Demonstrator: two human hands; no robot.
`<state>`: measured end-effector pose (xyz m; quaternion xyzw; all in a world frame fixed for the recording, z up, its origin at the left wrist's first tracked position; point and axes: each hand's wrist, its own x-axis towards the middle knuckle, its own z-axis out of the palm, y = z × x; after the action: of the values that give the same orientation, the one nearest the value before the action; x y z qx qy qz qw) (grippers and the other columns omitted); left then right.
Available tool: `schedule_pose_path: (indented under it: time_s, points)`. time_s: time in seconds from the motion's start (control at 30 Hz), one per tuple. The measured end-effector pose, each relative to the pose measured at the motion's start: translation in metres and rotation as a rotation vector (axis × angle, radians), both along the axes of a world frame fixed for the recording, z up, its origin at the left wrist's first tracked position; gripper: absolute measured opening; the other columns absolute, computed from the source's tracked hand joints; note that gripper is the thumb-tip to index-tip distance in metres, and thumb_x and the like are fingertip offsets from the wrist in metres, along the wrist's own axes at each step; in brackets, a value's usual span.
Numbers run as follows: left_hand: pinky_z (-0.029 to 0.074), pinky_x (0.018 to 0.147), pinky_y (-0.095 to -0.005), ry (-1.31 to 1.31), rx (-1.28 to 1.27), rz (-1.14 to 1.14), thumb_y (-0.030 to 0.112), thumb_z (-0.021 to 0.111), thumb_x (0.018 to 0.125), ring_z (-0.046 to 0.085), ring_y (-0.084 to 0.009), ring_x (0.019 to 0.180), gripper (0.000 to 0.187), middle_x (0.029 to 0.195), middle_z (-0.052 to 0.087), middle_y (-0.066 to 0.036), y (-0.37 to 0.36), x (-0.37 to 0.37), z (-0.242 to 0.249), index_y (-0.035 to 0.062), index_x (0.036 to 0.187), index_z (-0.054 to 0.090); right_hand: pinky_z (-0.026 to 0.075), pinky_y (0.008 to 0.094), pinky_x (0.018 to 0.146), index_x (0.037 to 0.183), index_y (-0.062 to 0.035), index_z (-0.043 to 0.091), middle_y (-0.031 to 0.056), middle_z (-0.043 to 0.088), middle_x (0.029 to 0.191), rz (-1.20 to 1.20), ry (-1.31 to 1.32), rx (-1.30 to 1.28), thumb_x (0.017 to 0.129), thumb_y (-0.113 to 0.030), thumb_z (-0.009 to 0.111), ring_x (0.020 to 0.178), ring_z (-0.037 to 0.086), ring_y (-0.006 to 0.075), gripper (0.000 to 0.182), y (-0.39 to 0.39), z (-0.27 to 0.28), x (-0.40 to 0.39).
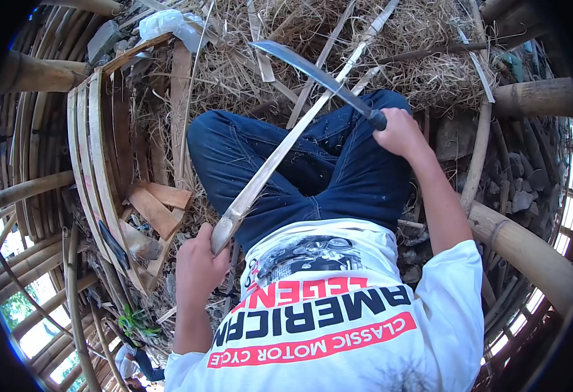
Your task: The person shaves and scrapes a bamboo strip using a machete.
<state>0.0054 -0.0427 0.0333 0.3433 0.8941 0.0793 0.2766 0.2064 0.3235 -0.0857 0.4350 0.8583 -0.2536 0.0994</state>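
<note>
"Working at which step, by the look of things?"

"Shaving or trimming, most likely: a pale strip (291, 142) under a curved knife (319, 74), with a deep litter of shavings (443, 72) beyond the far edge of the dark trousers (234, 160)."

"Where to look for the strip?"

"Slanting over the trousers, from just beside their near left corner, out past the far edge and over the shavings. Broad at the near end, narrower-looking toward the far one."

"And the fingers?"

"On the left hand (198, 264), curled around the near end, pinching the strip there, though partly hidden underneath. On the right hand (401, 134), closed around the dark handle (377, 120), with no gap in sight."

"Any contact between knife and strip?"

"Crossing the strip in this view, near the far edge of the trousers. Touching or just above, impossible to tell."

"Anything else close by?"

"Beyond the left edge of the trousers, a slatted wooden frame (93, 144), with short offcuts (155, 212) just beside the slats. Off to the right, a thick bamboo pole (522, 248), well apart from the strip."

"And the next move?"

"Probably calling for a steady hold at the near end, a shallow blade angle and a stroke along the grain, clear of the left hand and the trousers."
</note>
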Motion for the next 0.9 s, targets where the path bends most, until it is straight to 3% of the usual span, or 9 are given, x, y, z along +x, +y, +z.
schedule_pose_path:
  time_s: [0.13,0.2,0.47,0.6,0.63,0.8,0.9]
  points:
    - [0.043,0.059,-0.0485,-0.014,-0.024,0.005,0.015,0.07,0.081,0.058,-0.0432,0.065,0.023,0.065,0.057,-0.023,0.005,-0.002,0.002,0.0003,0.086,0.054,0.054,0.0496,0.084,0.088,-0.0074,0.071,0.0209,0.07,0.086,0.125,0.058,0.004,0.073,-0.021,0.067,0.09,0.067,0.0406,0.021,-0.028,0.006,-0.004]
    - [0.048,0.064,-0.0503,-0.023,-0.089,0.009,0.015,0.068,0.076,0.062,-0.042,0.069,0.024,0.064,0.06,-0.021,0.004,-0.003,0.006,0.0009,0.089,0.054,0.054,0.0496,0.084,0.088,-0.0074,0.071,0.0203,0.071,0.086,0.189,0.016,-0.033,0.074,-0.021,0.066,0.089,0.068,0.0402,0.02,-0.031,0.007,-0.006]
    - [0.048,0.064,-0.0501,-0.047,-0.067,0.006,0.016,0.069,0.075,0.063,-0.042,0.069,0.026,0.065,0.061,-0.021,0.003,0.003,0.011,0.001,0.09,0.054,0.054,0.0504,0.084,0.09,-0.006,0.07,0.0228,0.071,0.091,-0.058,-0.031,0.055,0.076,-0.021,0.066,0.091,0.068,0.0417,0.02,0.024,-0.025,-0.002]
    - [0.042,0.057,-0.0475,-0.019,0.03,0.013,0.015,0.07,0.08,0.058,-0.0437,0.063,0.022,0.065,0.057,-0.023,-0.003,-0.001,0.005,0.0009,0.087,0.055,0.054,0.0505,0.085,0.092,-0.0063,0.07,0.0228,0.071,0.093,-0.065,-0.052,0.067,0.076,-0.022,0.067,0.092,0.068,0.0414,0.023,0.014,-0.014,-0.005]
    - [0.048,0.064,-0.0503,-0.038,-0.058,0.021,0.016,0.07,0.075,0.062,-0.0432,0.069,0.027,0.066,0.061,-0.022,-0.003,-0.003,0.007,0.0021,0.094,0.057,0.054,0.0504,0.085,0.092,-0.0064,0.07,0.0227,0.071,0.093,-0.036,-0.03,0.06,0.075,-0.022,0.068,0.092,0.068,0.0416,0.023,0.006,-0.01,-0.005]
    - [0.046,0.062,-0.0504,-0.019,-0.022,-0.011,0.014,0.069,0.076,0.06,-0.0432,0.067,0.025,0.067,0.06,-0.022,-0.012,-0.007,0.004,0.0019,0.093,0.056,0.055,0.0493,0.083,0.091,-0.0085,0.071,0.02,0.071,0.088,0.083,-0.016,0.075,0.073,-0.023,0.068,0.086,0.069,0.0399,0.023,-0.002,-0.009,0.001]
    - [0.043,0.058,-0.0474,0.027,0.042,-0.041,0.012,0.068,0.077,0.059,-0.0428,0.065,0.022,0.065,0.057,-0.023,-0.018,-0.008,0.01,0.001,0.09,0.054,0.055,0.0491,0.083,0.09,-0.009,0.072,0.0199,0.071,0.086,0.035,-0.009,0.133,0.074,-0.022,0.066,0.086,0.069,0.0397,0.022,0.022,-0.019,0.002]
